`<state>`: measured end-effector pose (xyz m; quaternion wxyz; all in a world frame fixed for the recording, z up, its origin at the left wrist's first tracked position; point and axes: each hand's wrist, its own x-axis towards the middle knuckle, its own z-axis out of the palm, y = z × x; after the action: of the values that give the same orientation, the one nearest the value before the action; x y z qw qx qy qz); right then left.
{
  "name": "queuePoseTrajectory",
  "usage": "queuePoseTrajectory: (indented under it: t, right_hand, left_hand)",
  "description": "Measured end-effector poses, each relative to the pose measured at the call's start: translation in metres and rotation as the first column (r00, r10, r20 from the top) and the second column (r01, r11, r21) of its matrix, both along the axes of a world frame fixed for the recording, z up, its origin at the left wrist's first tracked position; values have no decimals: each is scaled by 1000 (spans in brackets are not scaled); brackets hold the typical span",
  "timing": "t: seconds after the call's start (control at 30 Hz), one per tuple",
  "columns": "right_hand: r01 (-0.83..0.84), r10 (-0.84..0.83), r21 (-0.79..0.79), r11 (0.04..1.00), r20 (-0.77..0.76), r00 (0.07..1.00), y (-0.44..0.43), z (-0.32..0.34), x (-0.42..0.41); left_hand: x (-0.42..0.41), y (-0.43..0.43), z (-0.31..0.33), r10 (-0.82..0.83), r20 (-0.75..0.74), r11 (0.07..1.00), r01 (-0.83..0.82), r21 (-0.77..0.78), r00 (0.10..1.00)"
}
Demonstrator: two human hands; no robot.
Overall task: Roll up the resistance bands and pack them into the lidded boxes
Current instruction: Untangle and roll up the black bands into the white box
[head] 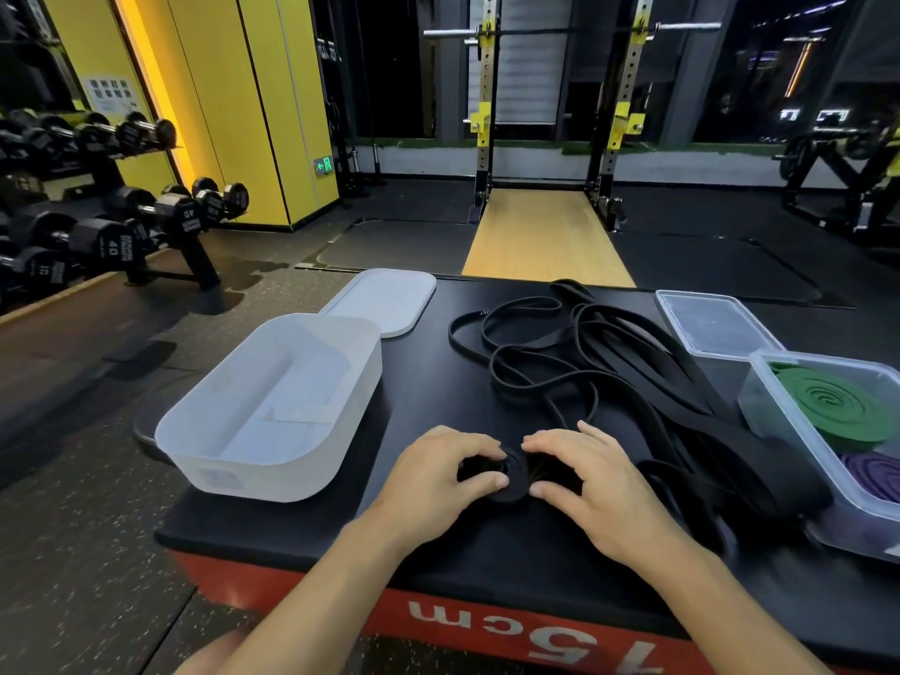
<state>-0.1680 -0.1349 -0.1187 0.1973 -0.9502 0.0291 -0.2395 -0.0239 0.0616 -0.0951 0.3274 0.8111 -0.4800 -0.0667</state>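
Note:
A small coil of black resistance band (512,475) lies on the black platform (438,543) near its front edge. My left hand (438,484) grips the coil from the left, thumb and fingers curled round it. From the right, my right hand (584,479) holds the coil and the band's loose run. A tangle of black bands (599,353) spreads behind. The white box (272,406) stands open at the left, its lid (384,299) behind it. At the right, a clear box (828,421) holds a rolled green band (833,401) and a rolled purple band (871,475).
A clear lid (716,324) lies behind the clear box. The platform has a red front marked 15cm (535,630). A dumbbell rack (112,221) stands at the left, a squat rack (555,119) straight ahead on the gym floor.

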Motion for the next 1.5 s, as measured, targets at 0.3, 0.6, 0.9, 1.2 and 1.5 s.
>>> queuePoseTrajectory:
  t: [0.3, 0.6, 0.9, 1.2, 1.5]
  right_hand:
    - [-53, 52, 1, 999, 77, 996, 9, 4, -3]
    - [-14, 23, 61, 998, -160, 987, 15, 20, -1]
    - [-33, 29, -42, 999, -83, 996, 26, 24, -5]
    - [104, -110, -82, 991, -75, 991, 32, 26, -6]
    - [119, -119, -12, 993, 0, 993, 31, 26, -8]
  left_hand:
    - [-4, 8, -1, -108, -40, 991, 104, -84, 993]
    - [-8, 9, 7, -173, -218, 980, 146, -135, 961]
    - [-7, 8, -5, 40, 64, 986, -29, -164, 997]
    - [-14, 0, -3, 148, 105, 989, -147, -22, 983]
    - [-33, -1, 15, 192, -348, 970, -232, -77, 918]
